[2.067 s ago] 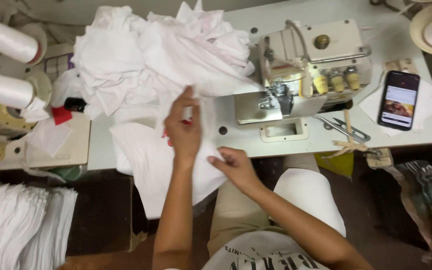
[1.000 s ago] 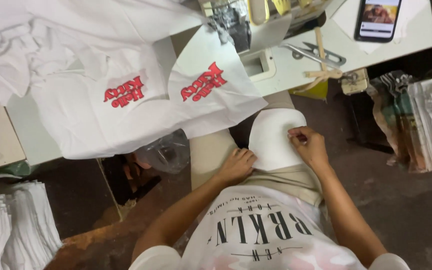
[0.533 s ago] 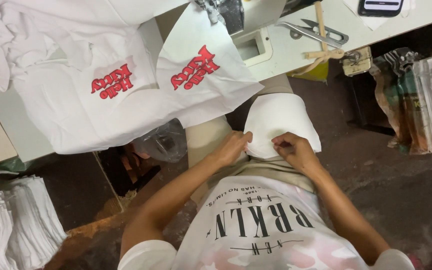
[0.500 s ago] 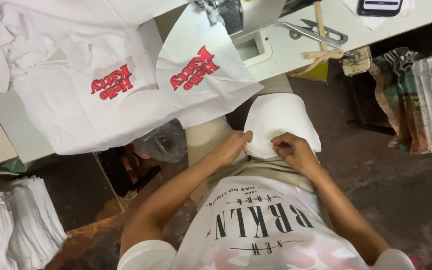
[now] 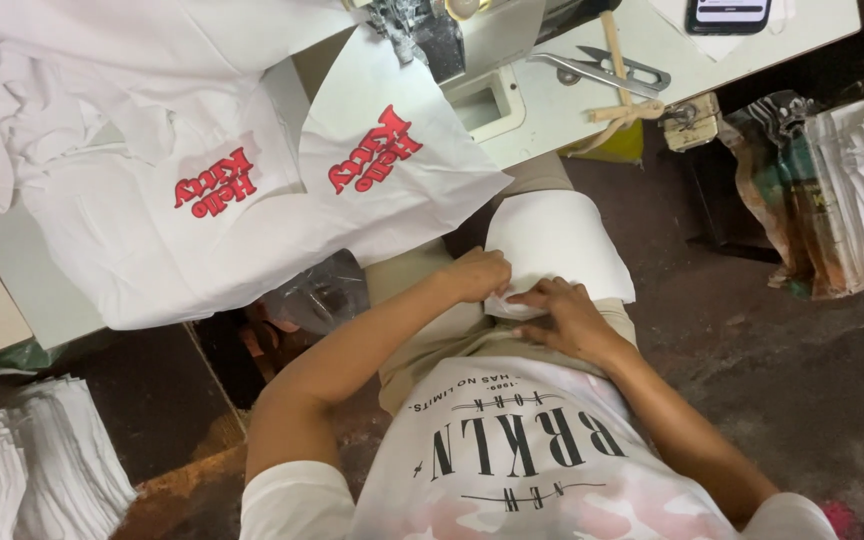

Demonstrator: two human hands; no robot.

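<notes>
Down on the lap, both hands worked the near edge of a small stack of white cut fabric pieces (image 5: 562,245). The left hand (image 5: 479,275) was curled, pinching the lower-left corner; the right hand (image 5: 567,315) lay fingers-flat, pressing the same hem. The stack rested on the thigh, long axis running away from the body toward the tabletop (image 5: 552,95). Risk, as I judged it: a loose pinch could let layers slide off the knee. Beyond, white printed shirt panels (image 5: 252,190) draped over the edge, metal thread snips (image 5: 607,68) behind.
</notes>
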